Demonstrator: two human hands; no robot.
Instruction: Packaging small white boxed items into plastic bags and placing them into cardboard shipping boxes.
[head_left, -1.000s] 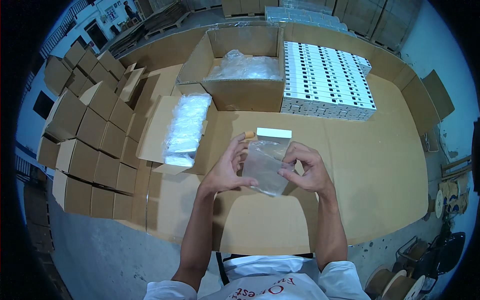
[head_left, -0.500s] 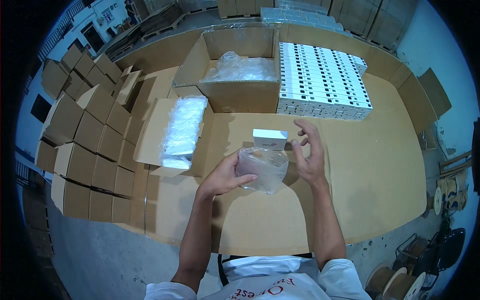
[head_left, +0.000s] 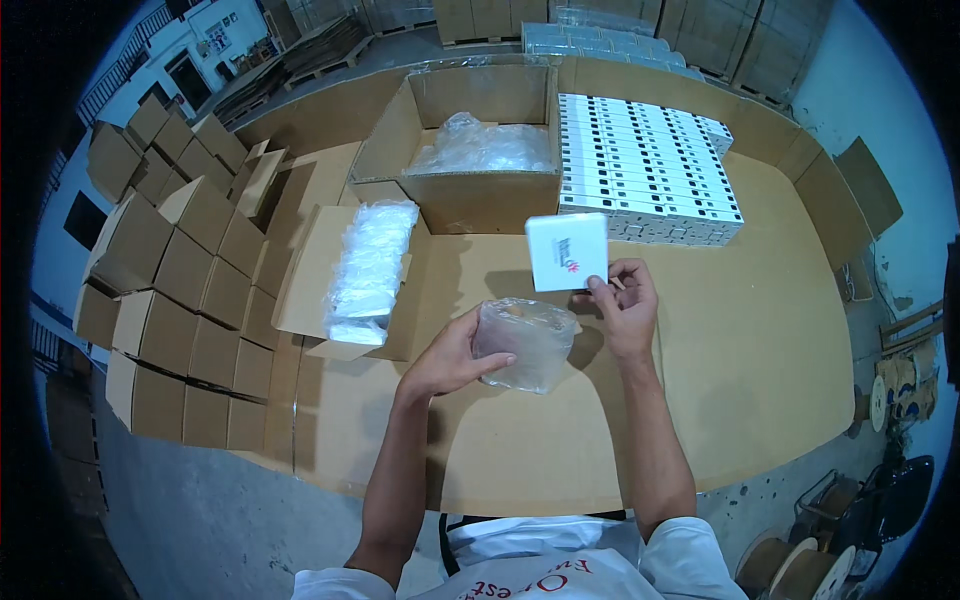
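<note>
Bag, clear plastic with something pale and brownish inside that is too blurred to identify, sits in the left hand just above the table, fingers curled around its left end; its long axis runs roughly left to right. Right hand pinches the lower corner of a white box, flat face up. Behind, an open carton holds crumpled plastic; a flatter carton holds stacked bags.
</note>
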